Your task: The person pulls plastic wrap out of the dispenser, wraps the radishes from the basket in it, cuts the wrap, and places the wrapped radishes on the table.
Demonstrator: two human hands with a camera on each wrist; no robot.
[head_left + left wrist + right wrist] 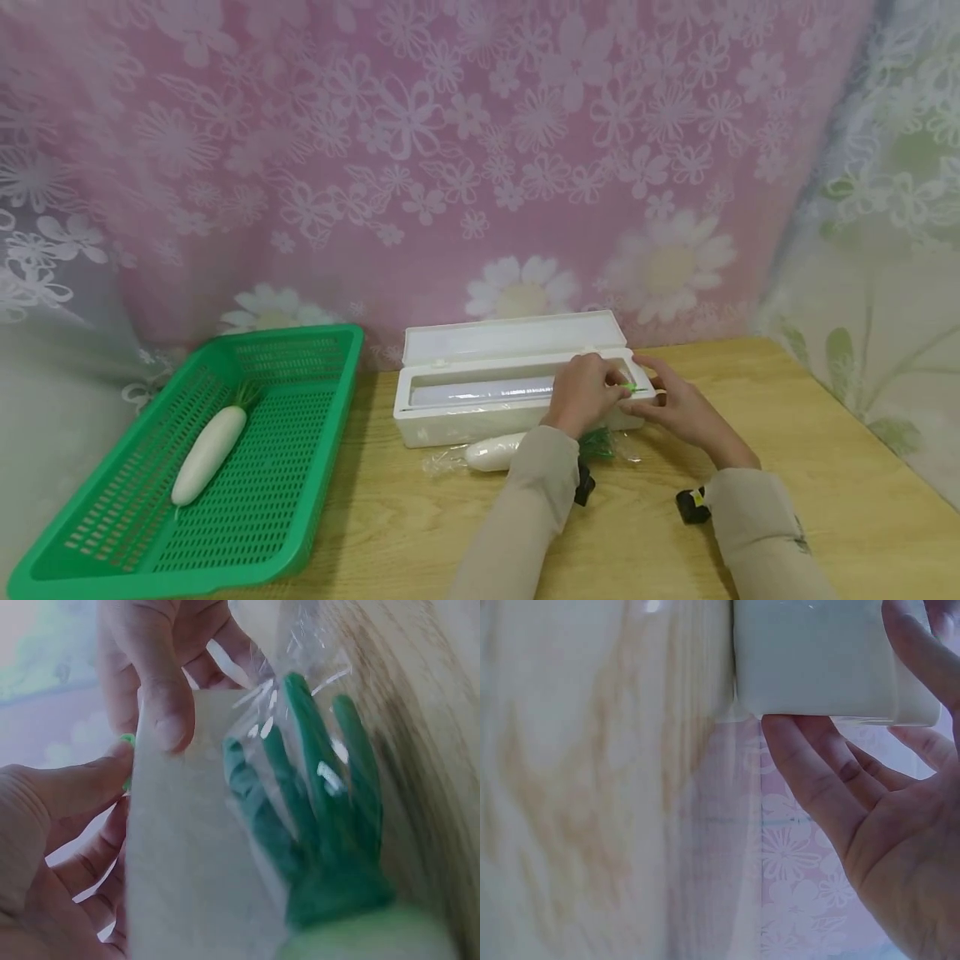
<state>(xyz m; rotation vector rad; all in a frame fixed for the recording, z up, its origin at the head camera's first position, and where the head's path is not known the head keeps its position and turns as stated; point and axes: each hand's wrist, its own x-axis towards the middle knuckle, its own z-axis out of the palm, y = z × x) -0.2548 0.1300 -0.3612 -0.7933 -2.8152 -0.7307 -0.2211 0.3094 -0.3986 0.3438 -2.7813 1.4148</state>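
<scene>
A white cling film box point(450, 429) stands on the table with its lid point(517, 336) raised; a shiny film roll point(480, 392) lies inside. At the box's right end, my left hand point(583, 393) pinches a small green slider point(636, 387) between thumb and finger. My right hand point(686, 410) grips that same end, thumb on the front face and fingers round the far side. In front of the box lies a white radish point(493, 452) in clear film, partly hidden by my left forearm. Its trimmed green stalks point(322, 810) show through the film in the left wrist view.
To the left is a green plastic basket point(318, 467) holding an unwrapped white radish point(210, 454) with short green stalks. The wooden table point(750, 375) meets a pink flowered curtain point(450, 167) behind the box.
</scene>
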